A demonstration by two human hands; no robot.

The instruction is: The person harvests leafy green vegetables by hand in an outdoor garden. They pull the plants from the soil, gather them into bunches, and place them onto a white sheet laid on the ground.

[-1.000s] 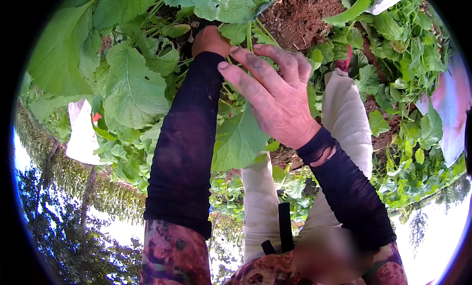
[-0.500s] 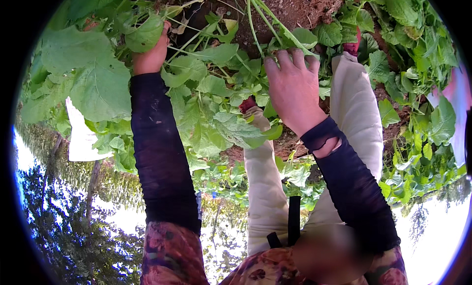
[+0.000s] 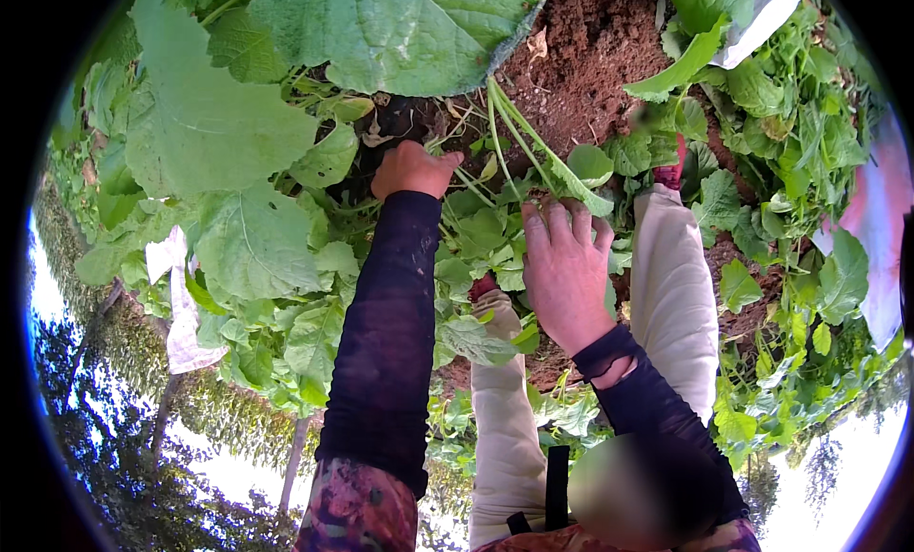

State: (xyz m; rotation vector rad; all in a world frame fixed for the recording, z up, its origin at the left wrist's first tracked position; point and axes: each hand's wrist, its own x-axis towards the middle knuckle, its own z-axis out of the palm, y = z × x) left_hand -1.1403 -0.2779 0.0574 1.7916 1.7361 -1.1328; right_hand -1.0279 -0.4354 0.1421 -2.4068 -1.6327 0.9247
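My left hand [image 3: 411, 169] is closed in a fist around pale green stems at the base of a big-leaved plant [image 3: 400, 28], right where it meets the brown soil [image 3: 590, 66]. My right hand [image 3: 564, 266] lies with its back to the camera, fingers straight and close together. Its fingertips touch a bunch of long leaf stalks [image 3: 533, 152] that fan out over the soil. Both forearms wear dark sheer sleeves. Whether the right fingertips pinch anything is hidden by leaves.
Broad green leaves [image 3: 219, 133] crowd the left side and smaller leafy plants [image 3: 790, 123] fill the right. My legs in beige trousers [image 3: 676, 295] stand among them. A white cloth or paper scrap [image 3: 181, 304] hangs at the left. Sky and trees show along the rim.
My left hand moved right and closed on stems at the plant's base. My right hand dropped lower and its spread fingers drew together on the leaf stalks. The view shifted over the plants.
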